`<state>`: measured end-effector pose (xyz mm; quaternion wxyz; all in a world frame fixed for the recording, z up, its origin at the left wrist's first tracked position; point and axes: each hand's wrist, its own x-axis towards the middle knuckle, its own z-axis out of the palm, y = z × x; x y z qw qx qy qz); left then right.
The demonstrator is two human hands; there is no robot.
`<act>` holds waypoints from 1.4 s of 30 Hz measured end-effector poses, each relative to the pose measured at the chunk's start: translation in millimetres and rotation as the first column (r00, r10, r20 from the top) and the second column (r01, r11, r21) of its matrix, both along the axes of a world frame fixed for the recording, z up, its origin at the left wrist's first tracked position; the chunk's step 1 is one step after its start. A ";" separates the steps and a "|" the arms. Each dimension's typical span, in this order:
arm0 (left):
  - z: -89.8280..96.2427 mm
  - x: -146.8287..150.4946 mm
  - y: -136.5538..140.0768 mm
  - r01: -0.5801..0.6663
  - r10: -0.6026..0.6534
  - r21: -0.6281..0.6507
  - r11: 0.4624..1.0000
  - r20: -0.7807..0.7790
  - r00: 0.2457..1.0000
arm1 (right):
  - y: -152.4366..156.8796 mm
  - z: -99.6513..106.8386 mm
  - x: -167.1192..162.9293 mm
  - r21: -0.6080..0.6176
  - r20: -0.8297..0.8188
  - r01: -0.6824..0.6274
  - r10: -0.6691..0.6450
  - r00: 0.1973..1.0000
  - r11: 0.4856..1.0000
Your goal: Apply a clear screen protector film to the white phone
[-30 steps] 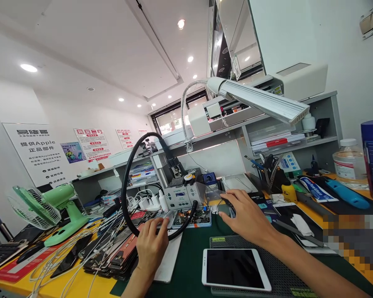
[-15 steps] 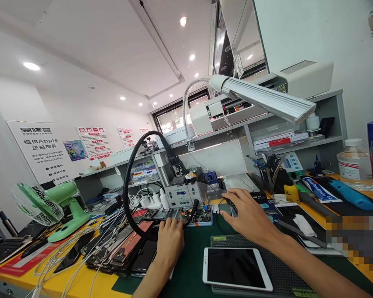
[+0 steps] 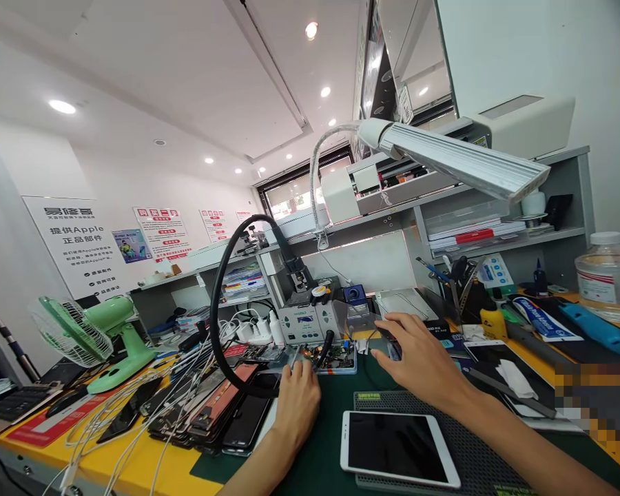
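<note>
My left hand (image 3: 300, 396) reaches over the dark green mat, next to the stack of phone parts (image 3: 222, 403). Its fingers are curled together at the edge of the shallow parts tray (image 3: 348, 369), and whatever they grip is hidden. To the right, my right hand (image 3: 418, 351) hovers above the mat with thumb and forefinger apart. A glossy dark object (image 3: 393, 346) shows in that gap; whether the hand touches it I cannot tell. Nearest to me, a white tablet (image 3: 400, 448) with a dark screen lies face up on a grey perforated pad (image 3: 475, 430).
A black hose (image 3: 214, 310) arches beside my left hand from the grey rework station (image 3: 306, 325). White cables (image 3: 103, 399) and a green fan (image 3: 118, 344) occupy the left. A lamp (image 3: 465, 162) hangs overhead. Tools, a blue-white tube (image 3: 542, 318) and a jar (image 3: 605, 269) stand right.
The view has shifted slightly, moving the scene a little to the right. My left hand has moved right, away from the phone stack. My right hand keeps nearly the same place and pose.
</note>
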<state>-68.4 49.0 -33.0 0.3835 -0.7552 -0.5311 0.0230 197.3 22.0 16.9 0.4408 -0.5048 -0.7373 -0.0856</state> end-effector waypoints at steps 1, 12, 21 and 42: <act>1.2 0.7 0.2 -0.013 0.013 -0.012 1.000 -0.005 1.000 | 0.2 -0.1 0.1 0.000 0.002 0.000 0.000 1.000 1.000; 9.9 -3.9 -4.3 0.065 -0.062 -0.017 0.998 0.140 0.988 | 1.4 -0.4 2.3 0.007 0.005 0.004 -0.004 1.000 1.000; 42.7 -35.9 -11.9 0.244 -0.252 0.085 0.966 0.506 0.825 | -8.2 15.3 7.9 -0.155 -0.142 -0.107 0.085 0.986 0.982; 47.7 -12.7 -6.3 0.714 -0.191 -0.063 0.697 0.944 0.270 | -42.8 -14.7 50.9 -0.591 -0.075 -0.222 0.221 0.972 0.775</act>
